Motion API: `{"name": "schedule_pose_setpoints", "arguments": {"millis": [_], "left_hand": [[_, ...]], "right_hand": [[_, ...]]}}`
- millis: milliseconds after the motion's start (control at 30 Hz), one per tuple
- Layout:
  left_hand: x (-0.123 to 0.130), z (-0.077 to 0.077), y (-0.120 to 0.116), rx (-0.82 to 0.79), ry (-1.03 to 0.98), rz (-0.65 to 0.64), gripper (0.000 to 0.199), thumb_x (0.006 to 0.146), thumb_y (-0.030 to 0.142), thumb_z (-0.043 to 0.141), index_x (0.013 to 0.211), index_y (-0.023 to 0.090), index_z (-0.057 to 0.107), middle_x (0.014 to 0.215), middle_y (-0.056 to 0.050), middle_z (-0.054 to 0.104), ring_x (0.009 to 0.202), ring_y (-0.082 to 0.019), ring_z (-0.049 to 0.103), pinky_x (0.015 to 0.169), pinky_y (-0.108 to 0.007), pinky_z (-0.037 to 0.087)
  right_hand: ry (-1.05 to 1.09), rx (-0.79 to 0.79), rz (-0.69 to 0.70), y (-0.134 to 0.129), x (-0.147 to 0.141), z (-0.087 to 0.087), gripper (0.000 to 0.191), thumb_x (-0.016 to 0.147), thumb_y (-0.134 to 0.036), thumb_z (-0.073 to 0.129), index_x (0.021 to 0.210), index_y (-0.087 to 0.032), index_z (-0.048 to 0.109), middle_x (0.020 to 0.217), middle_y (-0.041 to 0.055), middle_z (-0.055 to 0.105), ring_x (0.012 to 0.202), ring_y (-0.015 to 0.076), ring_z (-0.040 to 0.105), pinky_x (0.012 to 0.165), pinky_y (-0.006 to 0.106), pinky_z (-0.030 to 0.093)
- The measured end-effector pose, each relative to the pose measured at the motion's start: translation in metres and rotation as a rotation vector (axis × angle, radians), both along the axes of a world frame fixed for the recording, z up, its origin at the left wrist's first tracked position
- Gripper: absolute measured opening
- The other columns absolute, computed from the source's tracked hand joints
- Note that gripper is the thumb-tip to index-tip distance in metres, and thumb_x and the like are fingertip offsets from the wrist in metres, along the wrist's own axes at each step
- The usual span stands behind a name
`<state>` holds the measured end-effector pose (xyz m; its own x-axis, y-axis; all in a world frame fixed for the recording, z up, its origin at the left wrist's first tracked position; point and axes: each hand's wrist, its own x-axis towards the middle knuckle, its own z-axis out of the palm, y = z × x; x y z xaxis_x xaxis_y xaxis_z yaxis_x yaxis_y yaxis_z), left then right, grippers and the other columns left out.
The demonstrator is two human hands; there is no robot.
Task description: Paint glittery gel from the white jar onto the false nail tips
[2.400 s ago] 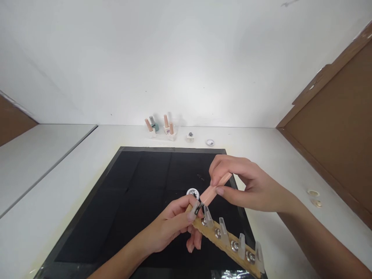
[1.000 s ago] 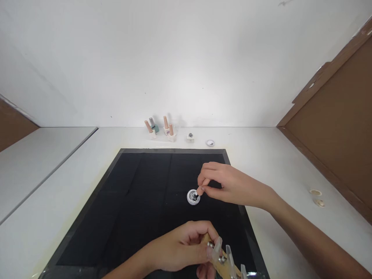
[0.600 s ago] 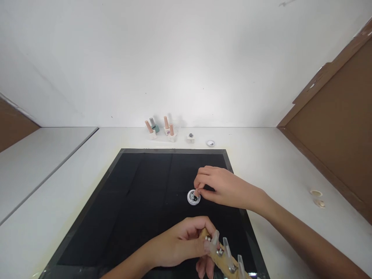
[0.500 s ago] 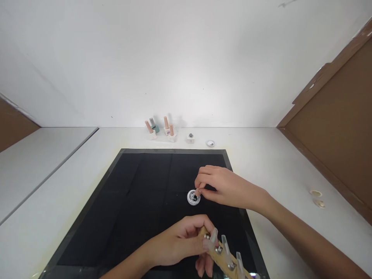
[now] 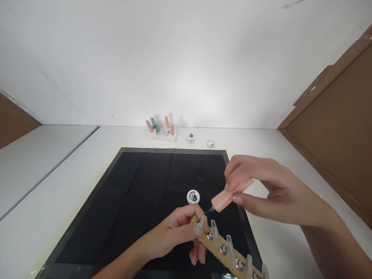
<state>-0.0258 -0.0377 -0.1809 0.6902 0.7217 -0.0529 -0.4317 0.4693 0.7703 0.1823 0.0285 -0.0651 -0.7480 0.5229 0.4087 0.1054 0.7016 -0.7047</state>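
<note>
Polish brush (image 5: pixel 222 200), pinched in right hand (image 5: pixel 263 188), at first nail tip (image 5: pixel 201 224); left hand (image 5: pixel 176 233) grips wooden strip (image 5: pixel 215 252), other tips (image 5: pixel 230 246) seemingly uncoated

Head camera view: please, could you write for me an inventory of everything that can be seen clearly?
Wall: one, white, background
Panels: two, brown, left and right edges
Table: one, white, below the wall
Mat: one, black, on the table
Peach-capped bottles: three, whitish, back of table
Teal bottle: one, grey cap, beside them
Square bottle: one, whitish, grey top, right of these
Shallow round piece: one, white, farther right
Pot: one, white, silver contents, on the mat
Strip: one, tan, above the mat
Studs: at least four, silver, on the strip
Nail tips: five, translucent, along the strip
Brush: one, peach handle, dark end, near one nail tip
Left hand: one, bare, holding the strip
Right hand: one, bare, holding the brush
</note>
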Motion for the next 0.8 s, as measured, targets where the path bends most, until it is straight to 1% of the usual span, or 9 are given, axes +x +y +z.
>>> {"name": "schedule_pose_setpoints", "arguments": {"millis": [67, 200, 300, 400, 600, 700, 800], "left_hand": [[-0.0002, -0.0006, 0.0019, -0.011, 0.016, -0.004, 0.027, 0.08, 0.038, 0.065, 0.081, 0.014, 0.055, 0.06, 0.0, 0.063, 0.047, -0.009, 0.06, 0.043, -0.015, 0.046], [0.0005, 0.0005, 0.0028, -0.026, 0.008, 0.004, 0.026, 0.079, 0.037, 0.065, 0.08, 0.014, 0.054, 0.063, -0.001, 0.065, 0.046, -0.009, 0.06, 0.042, -0.015, 0.046], [0.0008, 0.0038, 0.0017, -0.047, 0.029, 0.006, 0.027, 0.078, 0.038, 0.066, 0.079, 0.014, 0.055, 0.059, 0.0, 0.063, 0.046, -0.009, 0.06, 0.041, -0.015, 0.046], [0.0013, 0.0066, 0.0005, -0.055, 0.028, 0.008, 0.028, 0.077, 0.039, 0.067, 0.079, 0.014, 0.055, 0.057, 0.001, 0.061, 0.045, -0.008, 0.06, 0.041, -0.015, 0.046], [0.0021, 0.0064, -0.0007, -0.051, -0.014, 0.007, 0.026, 0.08, 0.037, 0.065, 0.079, 0.013, 0.056, 0.055, 0.0, 0.061, 0.043, -0.008, 0.059, 0.04, -0.013, 0.046], [0.0011, 0.0045, -0.0004, -0.051, 0.008, 0.008, 0.026, 0.079, 0.037, 0.066, 0.079, 0.013, 0.056, 0.055, 0.001, 0.061, 0.043, -0.008, 0.059, 0.04, -0.014, 0.046], [0.0005, 0.003, 0.0006, -0.054, 0.025, 0.007, 0.028, 0.077, 0.039, 0.068, 0.08, 0.014, 0.056, 0.058, 0.0, 0.062, 0.045, -0.009, 0.06, 0.041, -0.015, 0.046]], "right_hand": [[-0.005, -0.022, 0.052, -0.002, -0.0021, -0.0005, 0.025, 0.079, 0.0, 0.055, 0.09, -0.022, 0.06, 0.076, -0.001, 0.063, 0.072, 0.011, 0.057, 0.057, 0.021, 0.046], [-0.013, -0.035, 0.105, -0.0034, -0.0065, -0.0029, 0.023, 0.078, 0.001, 0.056, 0.088, -0.02, 0.06, 0.079, -0.0004, 0.061, 0.074, 0.0101, 0.055, 0.061, 0.02, 0.047], [-0.045, -0.043, 0.092, -0.0026, -0.0078, -0.0029, 0.022, 0.078, -0.001, 0.055, 0.087, -0.02, 0.061, 0.08, -0.0003, 0.06, 0.074, 0.0102, 0.055, 0.061, 0.02, 0.047], [-0.07, -0.028, 0.069, -0.0011, -0.0075, -0.0014, 0.025, 0.077, 0.001, 0.054, 0.088, -0.02, 0.062, 0.08, -0.0001, 0.061, 0.075, 0.0108, 0.056, 0.061, 0.02, 0.047], [-0.107, -0.009, 0.04, 0.0004, -0.0043, -0.0002, 0.025, 0.08, 0.0, 0.052, 0.089, -0.021, 0.062, 0.08, 0.0004, 0.065, 0.077, 0.0132, 0.057, 0.066, 0.025, 0.048], [-0.073, -0.021, 0.036, -0.0011, -0.0043, -0.0023, 0.026, 0.08, 0.001, 0.053, 0.09, -0.021, 0.062, 0.08, 0.0002, 0.065, 0.075, 0.0129, 0.056, 0.063, 0.025, 0.047], [-0.013, -0.045, 0.051, -0.0032, -0.0066, -0.005, 0.02, 0.08, -0.003, 0.055, 0.088, -0.021, 0.06, 0.076, -0.0001, 0.063, 0.072, 0.0124, 0.056, 0.06, 0.024, 0.047]]}}
